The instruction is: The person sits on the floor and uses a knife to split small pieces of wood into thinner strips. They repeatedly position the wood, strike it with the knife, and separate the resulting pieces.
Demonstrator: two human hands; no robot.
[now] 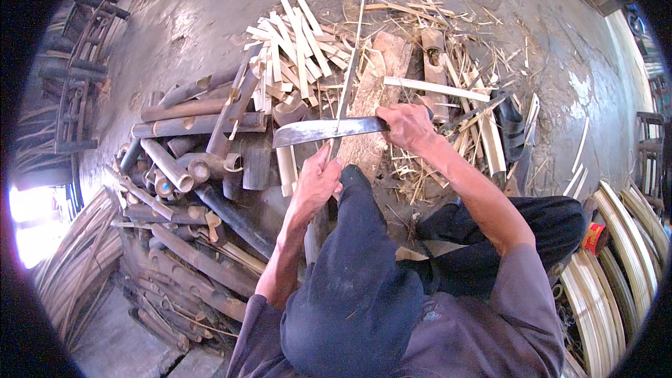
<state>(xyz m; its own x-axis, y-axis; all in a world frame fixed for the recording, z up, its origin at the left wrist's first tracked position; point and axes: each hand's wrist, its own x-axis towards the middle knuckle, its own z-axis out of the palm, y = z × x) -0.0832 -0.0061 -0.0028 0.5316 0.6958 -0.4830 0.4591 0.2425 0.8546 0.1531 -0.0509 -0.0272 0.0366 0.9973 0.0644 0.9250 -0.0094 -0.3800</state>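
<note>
My right hand (409, 126) is closed round the handle of a broad cleaver-like knife (329, 131), whose blade points left. The blade lies across a long thin bamboo strip (352, 63) and appears to touch it. My left hand (318, 182) is closed on the near end of that strip, just below the blade, close to my dark-trousered knee. The strip runs away from me beside a worn wooden block (388, 63). A pale split bamboo piece (437, 89) lies across the block's right side.
Short pale bamboo slats (297, 42) are heaped beyond the knife. Bamboo tubes (203, 124) pile up at the left. Shavings and split pieces (455, 63) litter the floor at the right. Bundled long bamboo strips (595, 301) and a red container (593, 238) are at the lower right.
</note>
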